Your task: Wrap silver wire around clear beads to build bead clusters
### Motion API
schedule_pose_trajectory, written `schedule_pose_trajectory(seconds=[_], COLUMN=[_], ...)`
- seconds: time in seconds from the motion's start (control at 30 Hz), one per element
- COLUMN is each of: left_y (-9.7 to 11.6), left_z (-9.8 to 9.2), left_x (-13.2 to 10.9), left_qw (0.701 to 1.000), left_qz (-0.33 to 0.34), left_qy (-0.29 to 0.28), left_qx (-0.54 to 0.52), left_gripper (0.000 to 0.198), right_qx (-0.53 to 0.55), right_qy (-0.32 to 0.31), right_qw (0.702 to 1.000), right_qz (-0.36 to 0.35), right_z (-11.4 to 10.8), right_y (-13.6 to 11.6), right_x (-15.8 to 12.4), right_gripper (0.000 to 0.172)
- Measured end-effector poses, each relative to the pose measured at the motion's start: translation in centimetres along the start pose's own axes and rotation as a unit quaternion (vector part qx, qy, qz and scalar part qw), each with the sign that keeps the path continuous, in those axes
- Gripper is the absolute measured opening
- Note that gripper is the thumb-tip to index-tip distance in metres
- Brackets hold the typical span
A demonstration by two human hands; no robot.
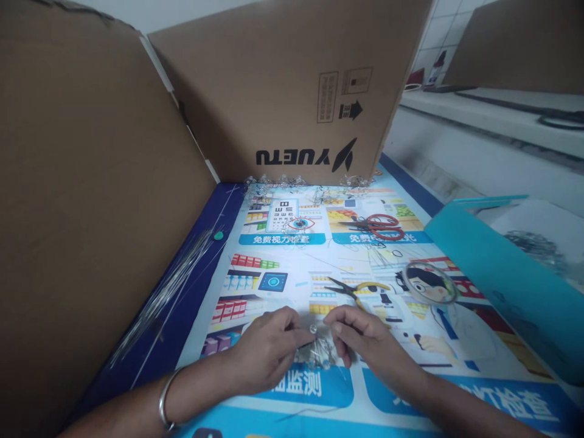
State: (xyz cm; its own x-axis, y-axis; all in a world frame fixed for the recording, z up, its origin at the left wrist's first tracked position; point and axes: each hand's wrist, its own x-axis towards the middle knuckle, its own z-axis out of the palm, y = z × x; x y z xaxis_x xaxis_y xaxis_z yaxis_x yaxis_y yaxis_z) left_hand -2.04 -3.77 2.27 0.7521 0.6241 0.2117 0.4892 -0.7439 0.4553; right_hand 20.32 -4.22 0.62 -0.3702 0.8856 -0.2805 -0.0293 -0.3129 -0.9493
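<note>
My left hand (271,347), with a silver bangle on its wrist, is closed in a pinch on a piece of clear beads on thin wire (319,356). The piece hangs and spreads between my two hands, just above the printed table cover. My right hand (358,331) is to its right, fingers curled and thumb close to the index finger. Anything thin in that pinch is too small to make out. Just beyond my hands lie pliers (353,291) with yellow handles, jaws apart and pointing left.
Red-handled scissors (378,226) and a round clear dish (429,283) lie farther back. Straight wires (171,289) are at the left. Beaded wire pieces (283,182) line the foot of a cardboard panel (283,91). A teal box (502,280) holding metallic pieces stands at the right.
</note>
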Motion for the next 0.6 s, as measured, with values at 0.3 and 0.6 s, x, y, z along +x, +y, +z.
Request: schedule_pose_trajectory(seconds=[0.3, 0.6], left_y=[0.8, 1.4], left_z=[0.3, 0.8], left_x=[-0.1, 0.1], left_qw=[0.993, 0.988], left_qz=[0.016, -0.005], left_qy=[-0.024, 0.005], left_qx=[0.115, 0.152], left_gripper=[0.048, 0.033], right_qx=[0.001, -0.021], right_qy=[-0.003, -0.010], right_qw=[1.000, 1.000], right_qz=[0.000, -0.002], right_z=[0.1, 0.0], right_y=[-0.2, 0.1], right_x=[0.1, 0.1], right_gripper=[0.033, 0.032])
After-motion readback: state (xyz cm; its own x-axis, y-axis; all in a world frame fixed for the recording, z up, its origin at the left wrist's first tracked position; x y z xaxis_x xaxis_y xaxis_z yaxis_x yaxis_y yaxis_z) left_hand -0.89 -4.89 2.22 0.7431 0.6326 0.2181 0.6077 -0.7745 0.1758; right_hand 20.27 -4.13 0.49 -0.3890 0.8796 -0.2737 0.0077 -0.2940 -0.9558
